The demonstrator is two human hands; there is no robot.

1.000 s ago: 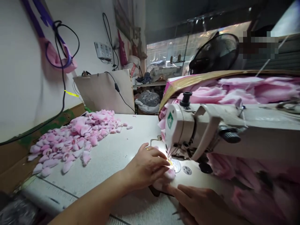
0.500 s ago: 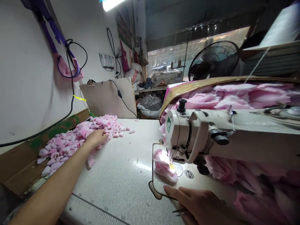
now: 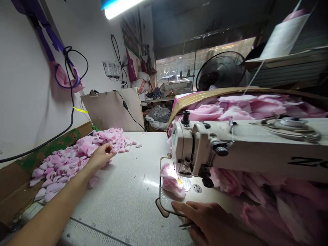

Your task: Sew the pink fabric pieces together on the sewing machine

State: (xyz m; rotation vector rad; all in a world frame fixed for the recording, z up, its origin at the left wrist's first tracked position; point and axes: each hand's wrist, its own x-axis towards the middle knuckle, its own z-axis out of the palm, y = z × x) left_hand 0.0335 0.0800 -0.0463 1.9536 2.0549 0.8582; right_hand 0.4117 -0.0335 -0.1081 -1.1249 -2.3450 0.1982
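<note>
My left hand (image 3: 101,157) reaches over the heap of small pink fabric pieces (image 3: 60,167) on the left of the table. Its fingers are curled together at the heap's right side; what they hold, if anything, is hidden. My right hand (image 3: 207,218) rests low beside the needle plate of the sewing machine (image 3: 189,147), its index finger stretched along the plate's front edge. Dark pointed tips, seemingly thread snips (image 3: 186,225), stick out from under its fingers. A pink fabric piece (image 3: 170,181) lies bunched at the needle, under the machine's light.
Behind the machine stands a big open bag (image 3: 179,102) full of pink fabric. More pink cloth (image 3: 276,208) lies under the machine arm at right. A cardboard edge (image 3: 15,191) borders the heap. A thread cone (image 3: 284,36) and a fan (image 3: 220,71) stand farther back.
The view has turned slightly right, so things sit farther left in the picture. My left hand stays at the heap, its fingers curled a bit more. My right hand remains by the needle plate.
</note>
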